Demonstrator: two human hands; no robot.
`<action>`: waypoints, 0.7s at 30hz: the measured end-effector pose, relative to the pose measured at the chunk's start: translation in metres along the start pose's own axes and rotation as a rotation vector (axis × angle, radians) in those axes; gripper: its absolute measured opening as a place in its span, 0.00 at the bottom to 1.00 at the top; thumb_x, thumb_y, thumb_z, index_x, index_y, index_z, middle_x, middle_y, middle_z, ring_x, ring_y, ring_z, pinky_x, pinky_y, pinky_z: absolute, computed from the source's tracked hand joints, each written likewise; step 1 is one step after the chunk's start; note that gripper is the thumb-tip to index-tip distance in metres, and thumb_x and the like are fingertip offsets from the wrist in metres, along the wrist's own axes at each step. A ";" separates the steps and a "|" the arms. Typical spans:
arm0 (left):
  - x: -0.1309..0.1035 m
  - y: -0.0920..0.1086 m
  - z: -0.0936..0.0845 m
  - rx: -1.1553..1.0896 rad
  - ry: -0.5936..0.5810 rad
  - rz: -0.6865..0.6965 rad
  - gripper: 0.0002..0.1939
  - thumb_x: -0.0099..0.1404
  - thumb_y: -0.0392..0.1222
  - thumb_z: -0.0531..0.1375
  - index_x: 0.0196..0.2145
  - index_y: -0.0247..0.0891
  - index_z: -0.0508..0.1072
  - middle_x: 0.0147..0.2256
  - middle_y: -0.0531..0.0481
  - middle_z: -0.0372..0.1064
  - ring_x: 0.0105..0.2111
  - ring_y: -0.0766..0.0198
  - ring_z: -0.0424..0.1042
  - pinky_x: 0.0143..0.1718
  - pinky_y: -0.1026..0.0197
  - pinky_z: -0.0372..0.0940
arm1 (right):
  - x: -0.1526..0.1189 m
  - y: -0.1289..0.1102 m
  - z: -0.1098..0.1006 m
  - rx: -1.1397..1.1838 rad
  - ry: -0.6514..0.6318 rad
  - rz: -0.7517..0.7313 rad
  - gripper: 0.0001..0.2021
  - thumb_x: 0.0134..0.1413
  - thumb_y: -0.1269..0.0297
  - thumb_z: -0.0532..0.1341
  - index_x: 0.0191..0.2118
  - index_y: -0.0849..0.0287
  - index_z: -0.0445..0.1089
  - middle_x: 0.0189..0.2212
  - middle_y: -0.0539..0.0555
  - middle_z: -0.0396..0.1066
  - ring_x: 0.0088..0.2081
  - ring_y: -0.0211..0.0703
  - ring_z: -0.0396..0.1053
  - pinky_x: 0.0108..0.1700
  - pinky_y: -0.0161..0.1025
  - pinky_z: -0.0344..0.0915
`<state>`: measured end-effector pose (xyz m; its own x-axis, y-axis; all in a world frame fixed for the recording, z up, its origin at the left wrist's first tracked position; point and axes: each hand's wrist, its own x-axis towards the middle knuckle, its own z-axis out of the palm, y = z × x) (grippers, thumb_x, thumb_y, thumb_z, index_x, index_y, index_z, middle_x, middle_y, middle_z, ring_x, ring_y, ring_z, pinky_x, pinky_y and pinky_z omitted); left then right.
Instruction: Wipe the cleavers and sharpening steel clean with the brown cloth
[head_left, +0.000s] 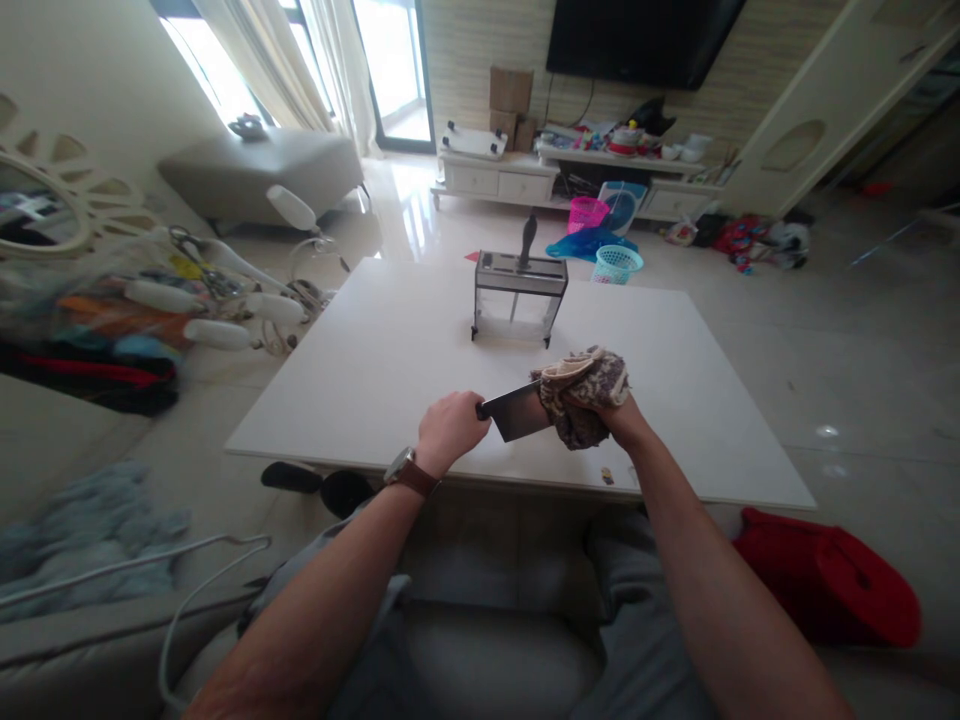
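Observation:
My left hand (452, 432), with a watch on the wrist, is closed round the dark handle of a cleaver (517, 412). Its broad blade points right, above the white table (375, 350). My right hand (621, 418) grips a patterned brown and cream cloth (585, 392), folded over the far end of the blade; most of the fingers are hidden by it. Behind the cleaver, a clear-sided knife block (519, 290) with a dark top stands upright on the table. One black-handled knife (529, 240) sticks up out of its top.
A small sticker or scrap (607, 476) lies at the table's near edge. Beyond the table are a pink basket (587, 213), a light blue basket (618, 262) and a low TV cabinet (499, 180). A red stool or bag (832, 580) sits at the right.

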<state>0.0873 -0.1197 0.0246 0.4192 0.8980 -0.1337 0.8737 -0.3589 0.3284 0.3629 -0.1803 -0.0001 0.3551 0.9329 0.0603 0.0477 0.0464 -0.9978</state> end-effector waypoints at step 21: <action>-0.002 0.006 0.001 -0.121 -0.001 -0.014 0.12 0.65 0.43 0.57 0.35 0.45 0.81 0.36 0.41 0.80 0.38 0.51 0.79 0.33 0.58 0.62 | 0.010 0.004 0.017 0.428 0.297 0.095 0.25 0.37 0.54 0.79 0.44 0.52 0.77 0.53 0.52 0.79 0.60 0.55 0.74 0.68 0.55 0.67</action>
<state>0.0924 -0.1239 0.0260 0.4072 0.9025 -0.1403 0.8435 -0.3127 0.4368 0.3506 -0.1651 -0.0037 0.5918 0.8013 -0.0874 -0.3610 0.1664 -0.9176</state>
